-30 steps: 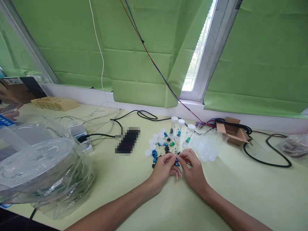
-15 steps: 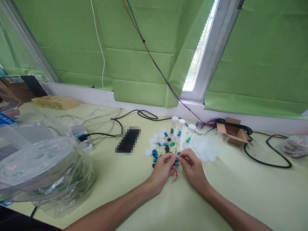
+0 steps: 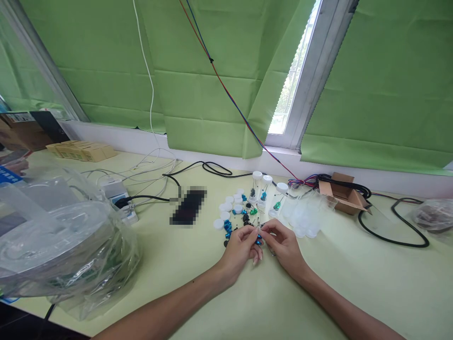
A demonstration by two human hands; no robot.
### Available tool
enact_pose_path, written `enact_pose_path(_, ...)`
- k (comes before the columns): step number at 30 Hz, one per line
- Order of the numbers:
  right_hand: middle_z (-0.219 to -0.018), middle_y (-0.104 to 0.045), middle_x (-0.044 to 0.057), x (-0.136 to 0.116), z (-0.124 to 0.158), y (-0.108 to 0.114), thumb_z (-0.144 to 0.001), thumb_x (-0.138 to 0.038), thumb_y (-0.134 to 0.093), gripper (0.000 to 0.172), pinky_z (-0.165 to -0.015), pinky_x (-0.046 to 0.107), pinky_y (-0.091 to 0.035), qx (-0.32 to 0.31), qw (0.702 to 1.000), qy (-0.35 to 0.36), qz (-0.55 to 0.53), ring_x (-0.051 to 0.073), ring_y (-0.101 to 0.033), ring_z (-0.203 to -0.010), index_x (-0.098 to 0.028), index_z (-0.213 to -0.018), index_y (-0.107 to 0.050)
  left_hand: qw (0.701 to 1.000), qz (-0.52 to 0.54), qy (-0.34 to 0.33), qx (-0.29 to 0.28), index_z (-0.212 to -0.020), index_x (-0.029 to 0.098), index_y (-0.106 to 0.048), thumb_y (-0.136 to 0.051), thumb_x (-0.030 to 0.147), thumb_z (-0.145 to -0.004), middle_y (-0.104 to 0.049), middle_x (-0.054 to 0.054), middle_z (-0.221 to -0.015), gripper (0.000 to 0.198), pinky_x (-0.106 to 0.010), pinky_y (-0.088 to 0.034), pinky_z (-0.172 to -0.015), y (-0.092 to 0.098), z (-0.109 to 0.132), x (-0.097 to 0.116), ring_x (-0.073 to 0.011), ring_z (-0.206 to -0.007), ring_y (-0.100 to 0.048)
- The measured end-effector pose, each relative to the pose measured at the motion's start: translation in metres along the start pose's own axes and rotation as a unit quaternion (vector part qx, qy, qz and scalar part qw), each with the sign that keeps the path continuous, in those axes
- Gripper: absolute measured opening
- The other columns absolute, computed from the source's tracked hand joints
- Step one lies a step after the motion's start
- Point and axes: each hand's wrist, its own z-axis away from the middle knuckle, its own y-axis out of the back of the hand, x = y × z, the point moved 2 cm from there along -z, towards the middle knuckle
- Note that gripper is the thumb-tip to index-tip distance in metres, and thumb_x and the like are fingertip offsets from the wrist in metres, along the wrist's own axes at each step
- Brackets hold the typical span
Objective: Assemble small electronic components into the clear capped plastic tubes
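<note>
My left hand (image 3: pixel 241 246) and my right hand (image 3: pixel 284 245) meet at the front of a group of small parts, fingers pinched close together. Between the fingertips shows a small shiny blue part (image 3: pixel 259 239), with a thin metal piece (image 3: pixel 258 222) standing up from the grip. Its exact kind is too small to make out, and the fingers cover much of it. A slim metal tip also shows under my right hand. Just beyond lie blue metallic parts (image 3: pixel 228 227), green parts (image 3: pixel 253 211), black pieces (image 3: pixel 245 218) and white round caps (image 3: pixel 218 224).
Capped clear vials (image 3: pixel 277 204) with coloured parts inside stand behind my hands. Translucent containers (image 3: pixel 306 215) and an open cardboard box (image 3: pixel 342 196) lie to the right, near black cable. At left are a bagged reel (image 3: pixel 63 241), a power strip (image 3: pixel 120 198) and a pixelated dark object (image 3: pixel 188 207).
Both hands stay in nearly the same place, with only slight finger shifts around the blue part. The thin metal tip under my right hand has moved slightly. Everything else looks unchanged.
</note>
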Motion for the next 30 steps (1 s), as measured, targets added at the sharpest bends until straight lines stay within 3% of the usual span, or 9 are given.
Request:
enact_pose_path(12,-0.081,-0.059,0.002,0.0024,0.0006,0.0004,-0.087,-0.044,-0.063,0.025,-0.053,0.025,-0.046,0.009,1.0,-0.008,0.011,0.015,-0.055,-0.068,-0.02,-0.083,-0.063,1.0,0.005,0.002,0.003,-0.079,0.015,-0.059,-0.072,0.048,-0.074,-0.055,0.003,-0.061,0.036,-0.019,-0.037,-0.038,0.0001,-0.0003,-0.0007,-0.0083,-0.042,-0.054)
enact_pose_path(30,-0.082,-0.058,0.001,0.0018,0.0017,0.0011,-0.088,-0.037,-0.064,0.018,-0.07,0.027,-0.049,0.003,1.0,-0.006,0.011,0.016,-0.056,-0.078,-0.019,-0.083,-0.063,0.999,-0.038,-0.022,-0.01,-0.08,0.015,-0.058,-0.064,0.043,-0.083,-0.053,0.004,-0.058,0.029,-0.018,-0.038,-0.038,0.0011,-0.0029,-0.0038,-0.0087,-0.042,-0.054)
